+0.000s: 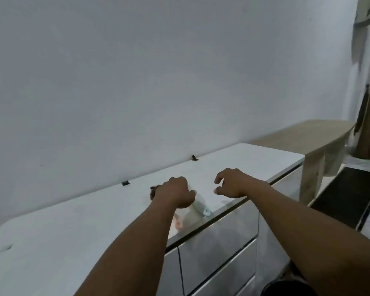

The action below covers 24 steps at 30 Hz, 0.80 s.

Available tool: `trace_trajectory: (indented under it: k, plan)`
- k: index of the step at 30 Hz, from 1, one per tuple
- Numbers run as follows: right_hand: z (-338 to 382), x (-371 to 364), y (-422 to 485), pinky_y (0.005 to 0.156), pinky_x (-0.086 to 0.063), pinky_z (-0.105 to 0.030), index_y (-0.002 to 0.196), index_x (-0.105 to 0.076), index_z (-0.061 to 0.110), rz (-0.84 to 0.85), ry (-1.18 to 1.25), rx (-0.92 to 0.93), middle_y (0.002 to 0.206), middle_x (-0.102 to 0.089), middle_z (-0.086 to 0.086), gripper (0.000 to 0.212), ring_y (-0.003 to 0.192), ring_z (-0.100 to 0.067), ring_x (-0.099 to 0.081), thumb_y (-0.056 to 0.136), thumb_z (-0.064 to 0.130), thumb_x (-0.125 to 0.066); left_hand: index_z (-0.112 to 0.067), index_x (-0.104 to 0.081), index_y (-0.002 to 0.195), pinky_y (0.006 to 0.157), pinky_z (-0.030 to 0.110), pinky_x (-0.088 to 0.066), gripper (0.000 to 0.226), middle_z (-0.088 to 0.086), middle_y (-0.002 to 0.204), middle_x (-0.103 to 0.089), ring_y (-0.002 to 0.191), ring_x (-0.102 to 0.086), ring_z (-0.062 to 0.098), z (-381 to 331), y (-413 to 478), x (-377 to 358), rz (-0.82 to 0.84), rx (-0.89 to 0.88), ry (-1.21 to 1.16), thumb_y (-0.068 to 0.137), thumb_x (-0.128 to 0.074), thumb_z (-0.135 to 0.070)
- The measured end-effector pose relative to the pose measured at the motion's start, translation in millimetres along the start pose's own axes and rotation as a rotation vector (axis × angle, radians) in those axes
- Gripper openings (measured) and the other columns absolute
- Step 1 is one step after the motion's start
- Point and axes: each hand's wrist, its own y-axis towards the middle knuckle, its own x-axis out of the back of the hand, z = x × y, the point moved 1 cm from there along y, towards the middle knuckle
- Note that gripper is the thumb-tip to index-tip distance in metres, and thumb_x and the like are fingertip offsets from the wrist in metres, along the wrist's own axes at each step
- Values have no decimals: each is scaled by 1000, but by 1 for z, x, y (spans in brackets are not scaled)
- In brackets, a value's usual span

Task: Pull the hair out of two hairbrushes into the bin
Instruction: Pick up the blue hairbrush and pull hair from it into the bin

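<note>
The left hand [175,194] is closed over a brush [201,207] on the table [73,221]; the right hand [231,183] hovers empty, half-curled, at 3 o'clock. The handle should be gripped firmly before lifting toward the bin [286,288] at 5 o'clock.

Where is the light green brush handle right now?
In the head view, the light green brush handle lies on the white cabinet top near its front edge, poking out from under the left hand, with the right hand apart to its right.

Both forearms are bare — no sleeves, watch or rings visible on left hand [175,193] or right hand [233,183].
</note>
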Motion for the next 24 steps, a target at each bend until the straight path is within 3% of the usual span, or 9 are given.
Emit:
trace_trajectory:
  k: [5,11,14,18,24]
  plan:
    - [-11,-8,22,99,-47,-37,125,-60,26,31,9,-40,129,-59,-2,46,115,-22,-57,84,46,-65,-17,-55,129,78,35,-39,49,5,127,-62,115,-60,27,-13,14,-11,-40,37,75,94,-46,-51]
    - [-28,-26,59,93,-46,-31,122,-62,24,47,48,-31,127,-60,-3,41,107,-20,-58,86,42,-66,-21,-59,120,74,33,-40,56,1,119,-63,107,-62,23,-20,46,-37,-38,142,111,83,-53,-62]
    - [-32,-35,71,91,-47,-30,122,-62,23,61,48,-23,125,-61,-4,40,102,-19,-59,86,39,-65,-18,-58,119,74,32,-42,49,3,116,-63,106,-63,24,-19,56,-44,-52,170,41,83,-58,-51]
    - [-35,-34,76,95,-47,-32,123,-61,23,54,58,-17,125,-60,-4,38,104,-19,-57,88,38,-62,-16,-53,96,68,30,-41,22,0,91,-55,85,-58,23,-15,61,-45,-65,172,-60,82,-59,-31]
    - [-42,-15,52,100,-45,-33,126,-62,20,9,36,-21,132,-57,-3,39,116,-23,-55,91,36,-62,-18,-47,73,58,28,-41,26,0,77,-56,73,-58,22,-28,51,-49,-130,115,-270,75,-65,-37]
